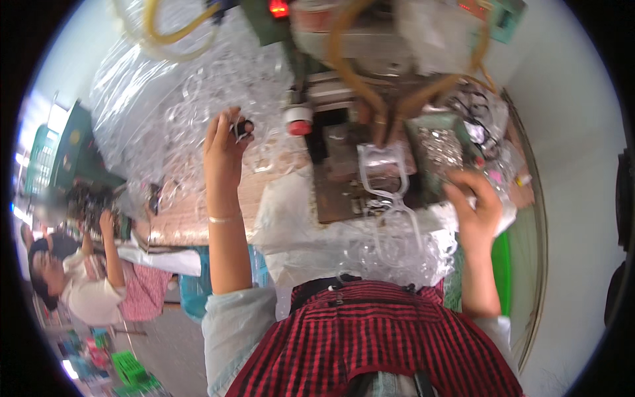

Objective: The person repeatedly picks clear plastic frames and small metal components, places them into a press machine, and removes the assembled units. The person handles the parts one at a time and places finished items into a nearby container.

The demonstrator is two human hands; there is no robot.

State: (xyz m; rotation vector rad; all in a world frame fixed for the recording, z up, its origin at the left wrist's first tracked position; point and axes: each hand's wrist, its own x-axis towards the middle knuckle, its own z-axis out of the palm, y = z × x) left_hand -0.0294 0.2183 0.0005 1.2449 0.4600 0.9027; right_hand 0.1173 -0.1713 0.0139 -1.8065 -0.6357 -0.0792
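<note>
Left hand [225, 149] pinching a small dark clip [239, 127] at fingertips; right hand [475, 205] lying half-open, empty, beside the clear frame [385, 182].

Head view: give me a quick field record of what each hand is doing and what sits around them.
left hand: raised left hand, fingers pinched on a small dark part
right hand: right hand spread open beside the green tray of small shiny pieces; whether it touches the tray cannot be told
centre: clear plastic frame lying on the machine bed
machine: red knob, red lamp, yellow hoses
cover: clear plastic sheeting with loose clear pieces
left edge: another person, seated
</note>
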